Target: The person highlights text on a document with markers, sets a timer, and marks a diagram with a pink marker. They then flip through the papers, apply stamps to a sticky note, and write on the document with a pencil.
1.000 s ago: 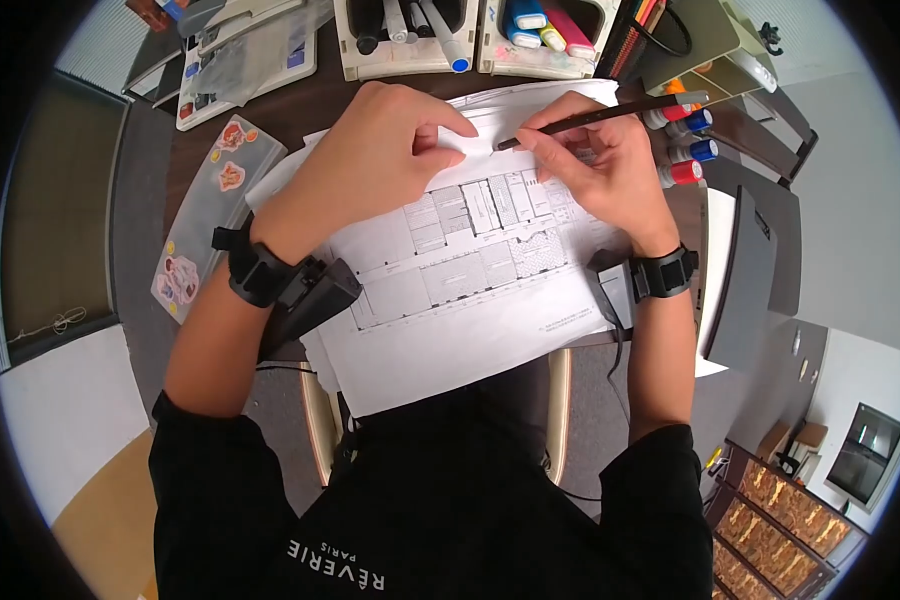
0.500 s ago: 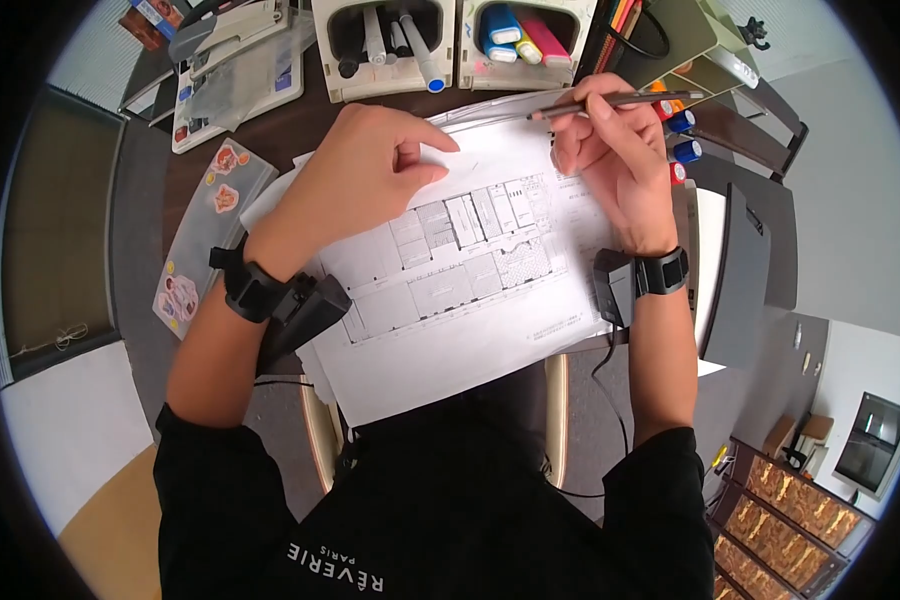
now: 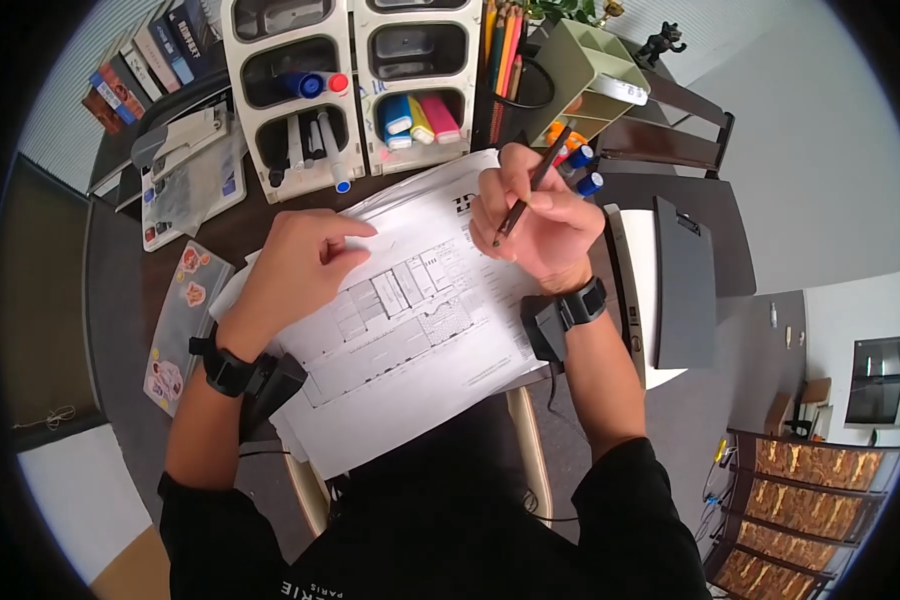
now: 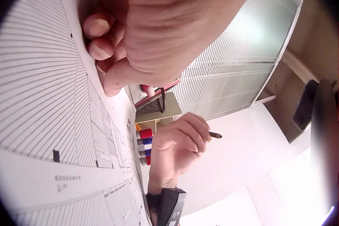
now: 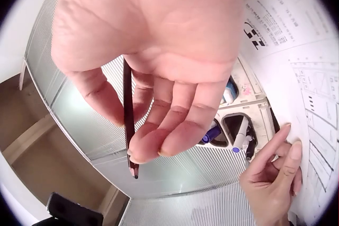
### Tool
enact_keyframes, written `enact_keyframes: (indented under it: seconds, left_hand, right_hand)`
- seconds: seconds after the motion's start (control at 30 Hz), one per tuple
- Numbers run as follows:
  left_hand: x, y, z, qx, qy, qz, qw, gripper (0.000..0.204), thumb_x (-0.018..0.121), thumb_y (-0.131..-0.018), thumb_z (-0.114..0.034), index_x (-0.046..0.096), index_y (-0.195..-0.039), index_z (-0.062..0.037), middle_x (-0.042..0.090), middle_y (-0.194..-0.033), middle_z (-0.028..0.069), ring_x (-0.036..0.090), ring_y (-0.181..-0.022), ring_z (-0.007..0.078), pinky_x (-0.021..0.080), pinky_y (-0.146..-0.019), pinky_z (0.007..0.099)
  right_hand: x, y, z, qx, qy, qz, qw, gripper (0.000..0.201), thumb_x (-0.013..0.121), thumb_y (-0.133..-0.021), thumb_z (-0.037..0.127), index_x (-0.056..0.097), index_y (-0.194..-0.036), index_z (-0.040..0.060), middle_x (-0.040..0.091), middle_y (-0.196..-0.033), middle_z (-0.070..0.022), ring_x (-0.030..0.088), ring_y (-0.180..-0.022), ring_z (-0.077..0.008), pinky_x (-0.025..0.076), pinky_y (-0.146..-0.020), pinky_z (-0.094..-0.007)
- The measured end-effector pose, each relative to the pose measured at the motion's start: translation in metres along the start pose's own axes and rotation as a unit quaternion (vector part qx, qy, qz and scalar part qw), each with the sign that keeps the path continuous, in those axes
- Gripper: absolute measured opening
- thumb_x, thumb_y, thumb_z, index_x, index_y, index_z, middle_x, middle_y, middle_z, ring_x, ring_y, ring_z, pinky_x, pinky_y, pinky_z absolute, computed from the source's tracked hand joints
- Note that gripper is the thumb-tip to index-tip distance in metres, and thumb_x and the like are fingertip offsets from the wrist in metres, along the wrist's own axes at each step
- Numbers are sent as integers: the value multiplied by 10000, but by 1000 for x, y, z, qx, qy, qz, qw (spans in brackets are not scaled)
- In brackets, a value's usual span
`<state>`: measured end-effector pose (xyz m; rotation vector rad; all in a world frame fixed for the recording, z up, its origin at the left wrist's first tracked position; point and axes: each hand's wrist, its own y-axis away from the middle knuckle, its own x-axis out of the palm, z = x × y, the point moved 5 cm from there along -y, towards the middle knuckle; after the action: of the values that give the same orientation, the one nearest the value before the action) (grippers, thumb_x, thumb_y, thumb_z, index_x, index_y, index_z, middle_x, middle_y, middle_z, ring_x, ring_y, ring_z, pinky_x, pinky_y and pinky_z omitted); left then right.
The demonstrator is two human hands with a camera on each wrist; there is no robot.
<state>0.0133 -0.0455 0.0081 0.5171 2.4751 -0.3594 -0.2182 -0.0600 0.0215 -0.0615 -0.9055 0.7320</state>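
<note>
A dark pencil [image 3: 518, 212] is held in my right hand [image 3: 560, 222], which is raised over the upper right of the paper sheets. In the right wrist view, the thumb and fingertips pinch the pencil [image 5: 128, 109], its sharpened tip pointing away from the palm. My left hand [image 3: 295, 265] rests on the upper left of the top sheet [image 3: 390, 410], thumb and index finger apart and holding nothing. Printed on that sheet is a floor plan [image 3: 370, 345]; a short faint pencil stroke shows above it. The left wrist view shows the left fingertips [image 4: 100, 50] on the paper.
White pen holders [image 3: 358, 110] with markers and highlighters [image 3: 422, 118] stand behind the paper. To their right are a black mesh cup [image 3: 525, 95] of pencils, a green organizer [image 3: 595, 60] and blue-capped markers [image 3: 590, 183]. A stickered translucent case [image 3: 185, 310] lies left, a dark grey device [image 3: 685, 290] right.
My right hand has lifted off the paper with the pencil and turned, the pencil's tip now pointing down toward me. My left hand stays on the sheet. The head view has shifted, showing more of the desk's back.
</note>
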Motion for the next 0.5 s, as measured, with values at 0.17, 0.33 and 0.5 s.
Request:
enact_keyframes:
  seconds: [0.17, 0.33, 0.5]
  left_hand:
    - [0, 1, 0, -6, 8, -1, 1000, 220, 762, -819, 10, 745, -1038, 2, 630, -746, 68, 479, -546, 68, 380, -501, 248]
    - [0, 0, 0, -8, 17, -5, 1000, 222, 763, -821, 8, 746, -1042, 1, 621, -740, 61, 472, -547, 63, 374, -497, 244]
    - [1, 0, 1, -14, 33, 3, 999, 219, 757, -828, 14, 744, -1047, 9, 630, -765, 65, 480, -560, 58, 384, -500, 238]
  right_hand:
    - [7, 0, -1, 7, 37, 31, 999, 192, 594, -849, 163, 499, -901, 4, 610, -801, -251, 592, -591, -284, 476, -565, -377]
    - [14, 1, -6, 47, 110, 50, 992, 193, 629, -817, 137, 522, -877, -11, 625, -787, -233, 612, -610, -269, 491, -564, -353]
    - [18, 4, -15, 136, 224, -14, 965, 174, 659, -778, 58, 588, -897, -48, 636, -770, -134, 624, -606, -186, 494, -560, -295]
